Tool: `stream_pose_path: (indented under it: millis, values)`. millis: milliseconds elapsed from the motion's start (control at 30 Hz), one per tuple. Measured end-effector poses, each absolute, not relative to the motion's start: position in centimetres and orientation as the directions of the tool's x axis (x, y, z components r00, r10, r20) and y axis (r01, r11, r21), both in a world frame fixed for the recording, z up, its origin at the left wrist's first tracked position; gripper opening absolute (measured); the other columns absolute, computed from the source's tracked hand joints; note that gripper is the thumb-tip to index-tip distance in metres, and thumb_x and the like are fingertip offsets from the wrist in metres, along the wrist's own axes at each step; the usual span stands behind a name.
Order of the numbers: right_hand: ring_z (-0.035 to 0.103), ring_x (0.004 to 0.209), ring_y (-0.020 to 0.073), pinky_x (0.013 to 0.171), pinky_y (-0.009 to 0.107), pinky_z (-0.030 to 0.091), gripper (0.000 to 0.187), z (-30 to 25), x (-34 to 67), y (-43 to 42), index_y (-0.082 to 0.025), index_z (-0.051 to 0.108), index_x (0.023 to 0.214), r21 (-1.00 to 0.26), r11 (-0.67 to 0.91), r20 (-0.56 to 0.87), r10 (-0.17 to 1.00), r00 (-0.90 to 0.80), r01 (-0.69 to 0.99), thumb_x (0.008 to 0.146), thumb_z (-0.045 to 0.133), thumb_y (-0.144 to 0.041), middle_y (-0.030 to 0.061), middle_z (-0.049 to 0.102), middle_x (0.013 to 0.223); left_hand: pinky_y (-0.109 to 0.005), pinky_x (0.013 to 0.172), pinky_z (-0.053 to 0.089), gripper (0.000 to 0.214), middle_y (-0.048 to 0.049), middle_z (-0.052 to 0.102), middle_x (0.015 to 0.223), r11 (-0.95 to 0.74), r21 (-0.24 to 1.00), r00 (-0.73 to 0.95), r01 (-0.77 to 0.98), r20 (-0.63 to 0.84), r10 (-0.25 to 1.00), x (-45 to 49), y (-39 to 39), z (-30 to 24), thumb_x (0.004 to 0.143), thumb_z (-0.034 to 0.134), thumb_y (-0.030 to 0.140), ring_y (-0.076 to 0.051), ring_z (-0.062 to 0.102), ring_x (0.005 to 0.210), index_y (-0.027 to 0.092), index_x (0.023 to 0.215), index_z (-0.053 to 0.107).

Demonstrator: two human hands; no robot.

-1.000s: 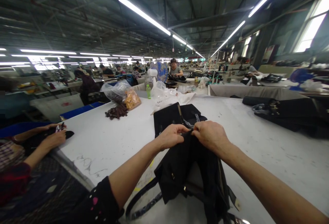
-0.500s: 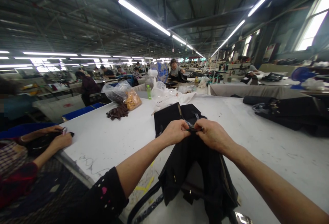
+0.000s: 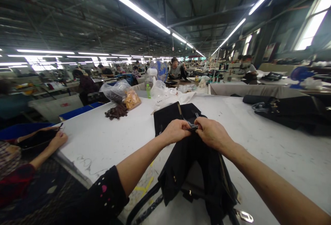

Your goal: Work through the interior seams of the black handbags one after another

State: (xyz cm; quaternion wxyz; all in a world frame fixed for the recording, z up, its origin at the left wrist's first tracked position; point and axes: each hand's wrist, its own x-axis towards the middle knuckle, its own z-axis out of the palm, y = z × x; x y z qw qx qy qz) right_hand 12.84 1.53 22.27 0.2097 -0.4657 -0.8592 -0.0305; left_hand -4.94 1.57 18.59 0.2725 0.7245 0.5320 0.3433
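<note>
A black bag [image 3: 178, 170] lies on the white table in front of me, its flap and back panel [image 3: 167, 116] spread toward the far side. My left hand [image 3: 176, 131] pinches the bag's upper edge, near a strip of clear plastic wrap. Close beside it, my right hand [image 3: 212, 132] grips the same edge between thumb and fingers. The exact piece between my fingertips is partly hidden. Dark straps [image 3: 144, 204] hang at the lower left of the bag, and a metal buckle [image 3: 245, 216] rests at the lower right.
On the white table [image 3: 116, 145] are dark brown strips [image 3: 116, 111], a plastic bag of orange pieces [image 3: 132, 98], a green bottle [image 3: 148, 91] and white plastic bags [image 3: 164, 97]. More black bags [image 3: 292, 113] lie at right. At left, a co-worker's hands [image 3: 58, 140] hold a black piece.
Both my hands stay on the bag's edge, with only slight finger shifts. The view has turned a little. The co-worker's hands at left have moved with their black piece.
</note>
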Motion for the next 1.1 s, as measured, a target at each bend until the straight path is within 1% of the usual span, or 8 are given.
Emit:
stream_pose_path:
  millis: [233, 467, 600, 733, 800, 933, 1000, 1100]
  values:
    - [0.059, 0.076, 0.0177, 0.063, 0.027, 0.031, 0.018, 22.4, 13.0, 1.7, -0.022, 0.06, 0.093, -0.12, 0.574, 0.38, 0.78, -0.497, 0.81, 0.079, 0.05, -0.014, 0.0021, 0.066, 0.082, -0.022, 0.053, 0.034, 0.013, 0.0005, 0.063, 0.066, -0.371, 0.607, 0.227, 0.703, 0.302, 0.926, -4.6, 1.1, 19.6, 0.071, 0.057, 0.028, -0.013, 0.053, 0.061, 0.017, 0.071, 0.065]
    - [0.061, 0.079, 0.0203, 0.065, 0.028, 0.033, 0.019, 22.3, 13.2, 1.8, -0.02, 0.06, 0.094, -0.102, 0.602, 0.365, 0.763, -0.533, 0.792, 0.081, 0.047, -0.014, 0.0051, 0.067, 0.085, -0.022, 0.054, 0.033, 0.01, 0.0015, 0.063, 0.068, -0.38, 0.584, 0.248, 0.718, 0.296, 0.923, -4.7, 0.9, 20.0, 0.07, 0.057, 0.023, -0.013, 0.055, 0.063, 0.019, 0.074, 0.065]
    - [0.061, 0.083, 0.0231, 0.069, 0.031, 0.036, 0.02, 22.3, 13.2, 2.1, -0.016, 0.06, 0.094, -0.176, 0.611, 0.372, 0.767, -0.523, 0.772, 0.081, 0.045, -0.013, 0.0096, 0.066, 0.088, -0.023, 0.053, 0.031, 0.015, 0.0022, 0.06, 0.063, -0.376, 0.56, 0.248, 0.738, 0.292, 0.924, -4.2, 0.9, 20.5, 0.074, 0.06, 0.033, -0.013, 0.053, 0.06, 0.019, 0.068, 0.062]
    - [0.061, 0.082, 0.0173, 0.071, 0.027, 0.04, 0.02, 22.6, 13.1, 2.1, -0.02, 0.06, 0.097, -0.219, 0.622, 0.383, 0.763, -0.521, 0.752, 0.081, 0.049, -0.013, 0.0038, 0.066, 0.089, -0.025, 0.055, 0.028, 0.022, 0.0008, 0.06, 0.061, -0.352, 0.433, 0.211, 0.83, 0.341, 0.916, -3.5, 0.5, 21.3, 0.078, 0.055, 0.033, -0.014, 0.053, 0.059, 0.019, 0.062, 0.059]
    - [0.06, 0.075, 0.0125, 0.068, 0.023, 0.043, 0.023, 22.7, 13.4, 2.0, -0.021, 0.056, 0.103, -0.358, 0.631, 0.408, 0.769, -0.493, 0.688, 0.081, 0.052, -0.016, -0.0002, 0.066, 0.09, -0.024, 0.056, 0.028, 0.019, 0.0003, 0.061, 0.062, -0.294, 0.432, 0.144, 0.853, 0.346, 0.927, -3.8, 0.2, 21.6, 0.077, 0.054, 0.029, -0.015, 0.055, 0.061, 0.019, 0.061, 0.059]
    - [0.057, 0.068, 0.0107, 0.067, 0.024, 0.047, 0.024, 22.1, 15.7, 0.5, -0.02, 0.054, 0.106, -0.738, 0.548, 0.443, 0.834, -0.329, 0.394, 0.082, 0.056, -0.023, -0.0006, 0.063, 0.091, -0.024, 0.055, 0.03, 0.021, 0.0015, 0.058, 0.057, -0.117, 0.552, -0.036, 0.825, 0.259, 0.965, -5.4, -1.5, 21.7, 0.076, 0.054, 0.033, -0.015, 0.054, 0.059, 0.019, 0.061, 0.058]
    - [0.058, 0.069, 0.0119, 0.068, 0.026, 0.048, 0.024, 21.3, 17.3, -0.7, -0.019, 0.055, 0.106, -0.829, 0.453, 0.385, 0.888, -0.253, 0.328, 0.084, 0.055, -0.03, 0.0001, 0.063, 0.089, -0.024, 0.054, 0.03, 0.024, 0.002, 0.057, 0.055, -0.026, 0.564, -0.128, 0.826, 0.231, 0.965, -6.2, -2.7, 21.3, 0.077, 0.052, 0.036, -0.015, 0.053, 0.057, 0.019, 0.061, 0.055]
    - [0.061, 0.076, 0.0152, 0.073, 0.029, 0.05, 0.03, 19.5, 20.0, -2.4, -0.019, 0.055, 0.108, -0.906, 0.289, 0.238, 0.952, -0.194, 0.308, 0.088, 0.052, -0.041, 0.0025, 0.064, 0.09, -0.026, 0.055, 0.029, 0.027, 0.0016, 0.055, 0.055, 0.076, 0.477, -0.215, 0.876, 0.244, 0.946, -6.7, -4.1, 20.6, 0.081, 0.047, 0.037, -0.016, 0.052, 0.056, 0.02, 0.061, 0.048]
